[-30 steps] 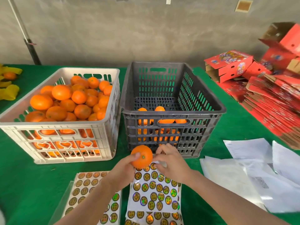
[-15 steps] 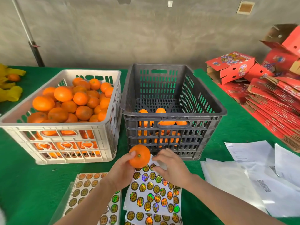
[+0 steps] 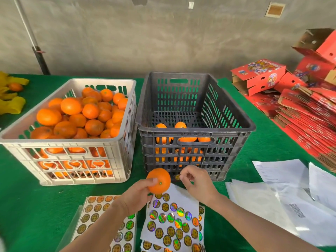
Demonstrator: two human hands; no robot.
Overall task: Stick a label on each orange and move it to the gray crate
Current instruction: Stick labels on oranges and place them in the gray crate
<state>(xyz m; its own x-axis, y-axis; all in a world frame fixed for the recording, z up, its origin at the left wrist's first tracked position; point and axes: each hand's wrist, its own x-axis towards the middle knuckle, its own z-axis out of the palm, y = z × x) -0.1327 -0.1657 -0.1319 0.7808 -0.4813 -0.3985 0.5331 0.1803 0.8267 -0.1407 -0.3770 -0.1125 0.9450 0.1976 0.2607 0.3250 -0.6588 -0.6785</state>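
two hands, one orange, one label at the fingertips

nearest the camera, a label sheet [image 3: 94, 211] of round gold stickers lies on the green table [image 3: 27, 206] under the left forearm. just to its right is a loose stack of sheets [image 3: 171, 220] with shiny holographic stickers. above the stack, the left hand [image 3: 135, 194] holds one orange [image 3: 158, 180] clear of the table. its grip is curled round the fruit, thumb on top, and the green stem end faces the camera. just beside the orange but apart from it, the right hand [image 3: 198, 182] has a narrow pinching grip on a small round label [image 3: 177, 177] between thumb and forefinger. white papers [image 3: 272, 197] are spread on the table to the right of that arm.

behind the hands stands the gray crate [image 3: 194, 131], with a few oranges [image 3: 181, 140] low against its near wall and most of its floor bare. a white crate [image 3: 72, 160] stands close on its left, heaped with unlabelled fruit [image 3: 81, 115] nearly to the rim. at the far left edge lie yellow pieces [image 3: 11, 104] with one more orange among them. at the far right, red cartons [image 3: 300, 106] are piled, some flat and some folded up. a gray wall [image 3: 163, 33] closes the back, and a pole [image 3: 36, 51] leans against it.
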